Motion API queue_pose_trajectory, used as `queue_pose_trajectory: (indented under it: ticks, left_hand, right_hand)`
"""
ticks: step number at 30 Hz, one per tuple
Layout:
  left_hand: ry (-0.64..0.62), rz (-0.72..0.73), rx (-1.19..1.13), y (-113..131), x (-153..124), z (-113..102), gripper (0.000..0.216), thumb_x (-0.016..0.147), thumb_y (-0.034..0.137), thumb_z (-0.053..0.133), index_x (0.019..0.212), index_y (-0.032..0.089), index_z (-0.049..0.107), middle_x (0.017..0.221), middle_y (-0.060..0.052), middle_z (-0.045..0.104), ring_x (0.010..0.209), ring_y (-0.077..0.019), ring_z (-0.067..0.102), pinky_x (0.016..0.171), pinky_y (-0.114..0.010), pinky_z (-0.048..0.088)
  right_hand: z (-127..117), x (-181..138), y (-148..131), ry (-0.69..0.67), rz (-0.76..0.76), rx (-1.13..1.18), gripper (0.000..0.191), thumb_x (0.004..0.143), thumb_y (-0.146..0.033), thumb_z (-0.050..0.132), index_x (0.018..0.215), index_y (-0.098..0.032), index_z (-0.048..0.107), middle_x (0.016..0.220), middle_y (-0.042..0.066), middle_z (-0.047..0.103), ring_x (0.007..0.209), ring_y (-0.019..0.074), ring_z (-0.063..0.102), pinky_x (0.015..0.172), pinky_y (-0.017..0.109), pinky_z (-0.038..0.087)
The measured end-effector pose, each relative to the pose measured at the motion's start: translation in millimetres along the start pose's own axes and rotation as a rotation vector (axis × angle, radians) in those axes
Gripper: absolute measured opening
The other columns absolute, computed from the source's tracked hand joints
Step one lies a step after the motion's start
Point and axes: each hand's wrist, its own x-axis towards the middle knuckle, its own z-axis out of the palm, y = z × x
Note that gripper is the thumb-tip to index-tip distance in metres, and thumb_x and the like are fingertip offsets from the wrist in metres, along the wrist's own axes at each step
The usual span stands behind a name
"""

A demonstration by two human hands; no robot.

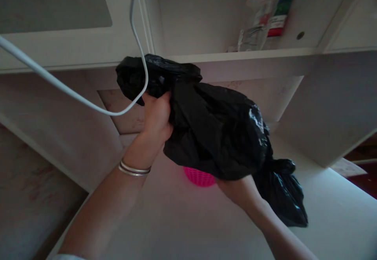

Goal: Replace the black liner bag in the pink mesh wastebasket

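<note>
A crumpled black plastic bag is held up in the middle of the view, over a white desk. My left hand grips the bag's upper left part, fingers wrapped into the plastic; silver bangles ring its wrist. My right forearm comes up from the lower right and its hand is hidden under the bag. A pink basket shows just below the bag, mostly covered by it.
A white cable loops across the left, in front of the bag. A shelf above the desk carries packets and a clear container. Cabinet walls close in the desk at left and right.
</note>
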Motion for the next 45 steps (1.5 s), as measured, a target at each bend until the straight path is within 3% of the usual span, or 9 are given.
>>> queue_pose_trajectory:
  ticks: [7, 14, 22, 27, 30, 32, 35, 39, 45]
  left_hand:
    - [0.198, 0.358, 0.065, -55.5, 31.3, 16.1, 0.054, 0.084, 0.011, 0.073, 0.128, 0.024, 0.044, 0.148, -0.011, 0.061, 0.137, -0.0216, 0.059, 0.121, -0.034, 0.042]
    - [-0.19, -0.061, -0.017, -66.8, -16.5, 12.7, 0.048, 0.08, 0.021, 0.084, 0.119, 0.021, 0.057, 0.133, -0.01, 0.07, 0.131, -0.0264, 0.063, 0.117, -0.04, 0.046]
    - [-0.519, -0.618, -0.102, -34.8, -52.9, -44.1, 0.055, 0.071, 0.027, 0.093, 0.12, 0.024, 0.067, 0.115, -0.005, 0.075, 0.101, -0.0238, 0.072, 0.077, -0.034, 0.062]
    - [-0.758, -0.641, 0.084, -31.3, -49.8, -61.5, 0.058, 0.073, 0.039, 0.093, 0.126, 0.028, 0.074, 0.118, -0.006, 0.078, 0.101, -0.0256, 0.074, 0.082, -0.035, 0.062]
    - [-0.865, -0.385, 0.412, -28.9, -40.5, -70.2, 0.033, 0.082, 0.041, 0.084, 0.109, 0.024, 0.082, 0.112, -0.007, 0.081, 0.106, -0.03, 0.074, 0.095, -0.04, 0.059]
    - [-0.911, -0.23, 0.569, -28.1, -34.0, -78.1, 0.025, 0.086, 0.041, 0.077, 0.101, 0.023, 0.084, 0.109, -0.007, 0.082, 0.108, -0.0322, 0.073, 0.1, -0.043, 0.057]
    - [-0.855, -0.097, 0.67, -30.5, -28.6, -93.1, 0.021, 0.084, 0.037, 0.075, 0.098, 0.024, 0.084, 0.107, -0.006, 0.083, 0.107, -0.0338, 0.073, 0.103, -0.047, 0.056]
    - [-0.723, -0.004, 0.776, -34.1, -31.7, -115.5, 0.013, 0.077, 0.027, 0.079, 0.088, 0.024, 0.083, 0.104, -0.007, 0.082, 0.106, -0.0343, 0.073, 0.103, -0.048, 0.055]
    - [-0.438, -0.39, 0.267, -22.1, -31.4, -134.4, 0.015, 0.075, 0.03, 0.084, 0.085, 0.022, 0.076, 0.098, -0.006, 0.082, 0.093, -0.0255, 0.076, 0.087, -0.035, 0.061]
  right_hand:
    - [-24.4, -43.9, -26.3, -0.295, 0.037, -0.084, 0.028, 0.097, -0.034, 0.055, 0.097, -0.022, 0.08, 0.048, -0.002, 0.061, 0.04, 0.0132, 0.052, 0.045, 0.026, 0.032]
    - [-55.1, -49.0, -40.2, -0.512, 0.123, 0.166, 0.025, 0.096, -0.042, 0.063, 0.102, -0.025, 0.081, 0.061, 0.0, 0.072, 0.052, 0.0138, 0.06, 0.049, 0.023, 0.04]
    - [-65.7, 10.0, 21.6, 0.294, 0.16, 0.443, 0.056, 0.087, -0.059, 0.076, 0.13, -0.024, 0.064, 0.118, 0.011, 0.076, 0.094, 0.0238, 0.073, 0.082, 0.038, 0.061]
    - [-68.7, 65.6, 39.6, -0.077, 0.052, 0.131, 0.092, 0.081, -0.047, 0.078, 0.161, -0.026, 0.035, 0.147, 0.016, 0.065, 0.136, 0.0375, 0.061, 0.12, 0.068, 0.035]
    - [-74.9, 79.6, 19.7, -0.336, -0.093, -0.083, 0.061, 0.088, -0.041, 0.071, 0.145, -0.024, 0.056, 0.122, 0.01, 0.079, 0.126, 0.0369, 0.069, 0.126, 0.075, 0.001]
    - [-73.8, 84.7, 1.5, -0.502, -0.213, -0.155, 0.036, 0.094, -0.04, 0.066, 0.126, -0.022, 0.068, 0.115, 0.008, 0.081, 0.117, 0.0328, 0.073, 0.128, 0.066, 0.014]
    - [-61.1, 90.9, -17.3, -0.754, -0.317, -0.292, 0.03, 0.101, -0.039, 0.059, 0.117, -0.02, 0.075, 0.116, 0.01, 0.081, 0.107, 0.0273, 0.076, 0.101, 0.04, 0.052]
    - [-44.3, 90.8, -19.8, -0.891, -0.331, -0.487, 0.021, 0.098, -0.033, 0.064, 0.102, -0.021, 0.082, 0.097, 0.01, 0.083, 0.093, 0.0264, 0.078, 0.079, 0.031, 0.054]
    - [-71.1, 80.7, -18.0, -0.418, -0.112, -0.61, 0.031, 0.101, -0.021, 0.045, 0.117, -0.014, 0.071, 0.101, 0.021, 0.08, 0.094, 0.0346, 0.078, 0.078, 0.04, 0.054]
